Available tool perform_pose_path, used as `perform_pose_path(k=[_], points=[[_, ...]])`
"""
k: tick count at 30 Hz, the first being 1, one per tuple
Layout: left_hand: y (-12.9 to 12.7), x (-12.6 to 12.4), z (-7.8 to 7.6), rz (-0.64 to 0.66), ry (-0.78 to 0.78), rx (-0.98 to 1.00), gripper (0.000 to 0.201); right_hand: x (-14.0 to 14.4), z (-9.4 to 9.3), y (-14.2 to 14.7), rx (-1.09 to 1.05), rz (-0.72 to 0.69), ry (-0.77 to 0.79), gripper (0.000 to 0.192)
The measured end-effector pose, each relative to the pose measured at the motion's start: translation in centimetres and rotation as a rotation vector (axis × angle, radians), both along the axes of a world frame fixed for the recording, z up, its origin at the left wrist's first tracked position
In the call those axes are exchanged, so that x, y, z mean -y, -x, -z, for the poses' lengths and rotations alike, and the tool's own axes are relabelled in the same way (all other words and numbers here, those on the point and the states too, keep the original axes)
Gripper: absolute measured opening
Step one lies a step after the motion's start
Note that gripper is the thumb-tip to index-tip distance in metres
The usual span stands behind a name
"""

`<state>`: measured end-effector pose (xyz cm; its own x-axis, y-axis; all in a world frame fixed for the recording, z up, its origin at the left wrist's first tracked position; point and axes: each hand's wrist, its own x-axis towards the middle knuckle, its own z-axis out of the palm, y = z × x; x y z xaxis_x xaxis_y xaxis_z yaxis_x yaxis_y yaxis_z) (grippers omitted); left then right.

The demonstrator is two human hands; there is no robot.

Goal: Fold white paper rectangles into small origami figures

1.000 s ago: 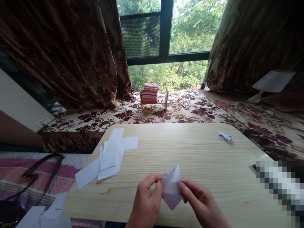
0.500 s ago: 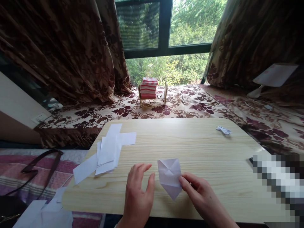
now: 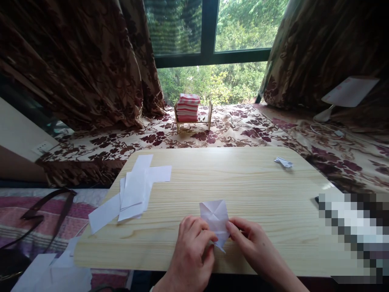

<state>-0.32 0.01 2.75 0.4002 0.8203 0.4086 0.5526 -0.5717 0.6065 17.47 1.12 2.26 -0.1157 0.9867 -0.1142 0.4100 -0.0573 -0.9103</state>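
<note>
A creased sheet of white paper (image 3: pixel 214 215), with fold lines crossing near its top and a pointed lower end, is held just above the near part of the wooden table (image 3: pixel 237 178). My right hand (image 3: pixel 251 243) pinches its right edge between thumb and fingers. At the lower left, my left hand (image 3: pixel 194 249) is closed on the paper, its fingers and thumb gripping the lower flap, which bends. The left fingers hide part of the paper's lower left side.
Several loose white paper strips (image 3: pixel 133 190) overlap at the table's left. A small folded paper piece (image 3: pixel 284 162) lies at the back right. A blurred-out object (image 3: pixel 352 227) covers the right edge. Beyond, a small rack (image 3: pixel 209 117) holds folded striped cloths (image 3: pixel 187 107).
My left hand has moved right and closed on the paper's lower left, bending the bottom flap. My right hand keeps its pinch on the right edge. The view has shifted slightly.
</note>
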Motion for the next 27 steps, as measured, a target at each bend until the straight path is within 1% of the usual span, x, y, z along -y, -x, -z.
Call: perform_pose_path(k=[3,5,8,9,11,12,13,15,18,20,25,27], points=[[0.4,0.1,0.3,-0.002,-0.005,-0.012,0.025,0.0,0.5,-0.4,0.1,-0.022,-0.032,0.039],[0.6,0.2,0.6,-0.011,-0.008,-0.02,0.026,0.2,0.5,-0.8,0.219,-0.022,-0.113,0.035],[0.7,0.1,0.8,-0.011,-0.02,-0.031,0.024,0.8,0.1,-1.3,0.383,0.027,-0.36,0.021],[0.8,0.1,0.9,-0.007,-0.031,-0.034,0.024,1.0,-0.1,-1.3,0.408,0.014,-0.45,0.02],[0.7,0.0,0.9,0.0,-0.056,-0.041,0.022,1.3,-0.4,-1.1,0.429,-0.102,-0.571,0.021],[0.7,0.0,0.9,0.0,-0.063,-0.044,0.022,1.4,-0.5,-0.9,0.441,-0.18,-0.588,0.022],[0.8,-0.1,0.9,-0.002,-0.062,-0.048,0.021,1.4,-0.5,-0.6,0.46,-0.245,-0.579,0.023],[0.8,0.0,1.1,0.005,-0.042,-0.064,0.021,1.3,-0.3,-0.2,0.519,-0.313,-0.505,0.022],[1.1,0.1,1.6,0.015,-0.007,-0.085,0.023,1.0,0.2,0.3,0.591,-0.324,-0.376,0.023],[1.4,0.2,1.8,0.012,0.007,-0.099,0.025,0.9,0.3,0.5,0.619,-0.328,-0.326,0.023],[1.7,0.2,1.9,0.011,0.046,-0.139,0.041,0.8,0.1,0.8,0.654,-0.329,-0.277,0.018],[1.7,0.3,2.0,0.002,0.048,-0.135,0.044,0.7,0.0,0.9,0.658,-0.326,-0.259,0.017]])
